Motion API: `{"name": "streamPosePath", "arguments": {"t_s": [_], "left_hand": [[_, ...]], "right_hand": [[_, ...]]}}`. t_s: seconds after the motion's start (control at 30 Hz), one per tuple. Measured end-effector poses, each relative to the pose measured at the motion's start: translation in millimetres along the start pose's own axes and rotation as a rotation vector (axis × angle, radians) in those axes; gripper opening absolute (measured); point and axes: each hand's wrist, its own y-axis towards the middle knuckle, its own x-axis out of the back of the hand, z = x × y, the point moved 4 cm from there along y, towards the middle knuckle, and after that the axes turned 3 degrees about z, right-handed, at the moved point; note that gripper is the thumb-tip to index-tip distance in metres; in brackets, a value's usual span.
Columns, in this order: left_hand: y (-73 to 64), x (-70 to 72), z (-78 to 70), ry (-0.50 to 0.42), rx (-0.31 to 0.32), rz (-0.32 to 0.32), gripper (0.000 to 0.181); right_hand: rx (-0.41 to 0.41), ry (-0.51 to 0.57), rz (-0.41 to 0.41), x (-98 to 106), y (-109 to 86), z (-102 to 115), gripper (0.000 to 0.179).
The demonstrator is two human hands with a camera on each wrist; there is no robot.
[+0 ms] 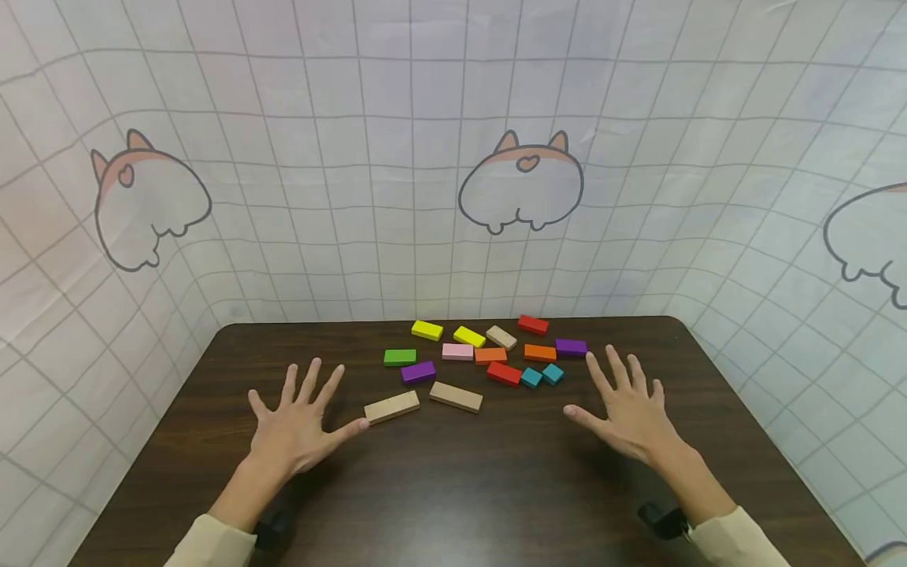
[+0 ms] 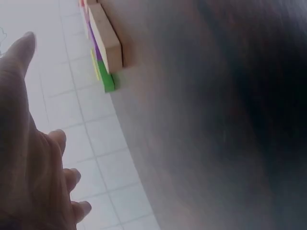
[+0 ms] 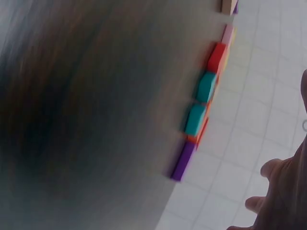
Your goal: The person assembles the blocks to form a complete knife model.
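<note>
Both hands are spread with fingers apart and hold nothing. My left hand [image 1: 294, 425] is left of two long plain wooden blocks [image 1: 392, 406]; in the head view its thumb tip overlaps the nearer block's end, but the left wrist view shows the thumb apart from the wooden block [image 2: 104, 36]. My right hand [image 1: 631, 413] is to the right of two small teal blocks [image 1: 531, 378] and below a purple block [image 1: 571, 347]. Farther back lie a green block [image 1: 400, 357], a pink block [image 1: 457, 352], yellow blocks [image 1: 427, 330], orange blocks [image 1: 490, 356] and red blocks [image 1: 504, 373].
The dark brown table [image 1: 453, 488] fills the lower view. Behind it and along both sides hangs a white grid-patterned cloth [image 1: 397, 197] with cartoon drawings. A second purple block [image 1: 418, 372] and a short plain wooden block [image 1: 501, 338] lie among the coloured ones.
</note>
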Motion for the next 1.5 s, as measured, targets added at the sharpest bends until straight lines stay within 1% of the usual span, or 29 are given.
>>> {"name": "streamPosePath", "arguments": {"t_s": [0.1, 0.2, 0.4, 0.5, 0.63, 0.8, 0.9, 1.07, 1.23, 1.37, 1.5], "left_hand": [[-0.4, -4.7, -8.3, -0.017, -0.014, -0.002, 0.102], [0.5, -9.1, -13.2, -0.036, -0.028, -0.009, 0.101], [5.4, -15.0, -20.0, -0.104, -0.062, -0.045, 0.100], [9.3, -15.6, -22.3, -0.134, -0.089, -0.076, 0.097], [13.7, -15.5, -23.4, -0.185, -0.127, -0.113, 0.093], [20.3, -18.2, -22.3, -0.286, -0.172, -0.120, 0.087], [25.5, -18.7, -21.4, -0.349, -0.194, -0.120, 0.081], [34.4, -17.6, -19.2, -0.451, -0.215, -0.099, 0.064], [41.6, -16.7, -16.8, -0.529, -0.212, -0.067, 0.048], [46.3, -18.4, -14.8, -0.567, -0.191, -0.024, 0.045], [49.1, -20.6, -13.1, -0.581, -0.173, 0.036, 0.043]], "right_hand": [[0.016, 0.017, -0.006, -5, -0.4, 10, 0.095], [0.037, 0.055, -0.004, -11, 1.3, 21, 0.092], [0.080, 0.199, 0.013, -23, 8.1, 36, 0.087], [0.101, 0.274, 0.027, -28, 12.8, 42, 0.086], [0.124, 0.362, 0.065, -34, 20.1, 51, 0.088], [0.136, 0.428, 0.101, -39, 29.6, 61, 0.092], [0.148, 0.475, 0.117, -42, 35.8, 68, 0.091], [0.166, 0.567, 0.150, -49, 47.4, 78, 0.083], [0.198, 0.653, 0.178, -58, 58.8, 90, 0.073], [0.219, 0.704, 0.193, -64, 65.9, 100, 0.067], [0.229, 0.712, 0.210, -69, 71.3, 109, 0.062]]}}
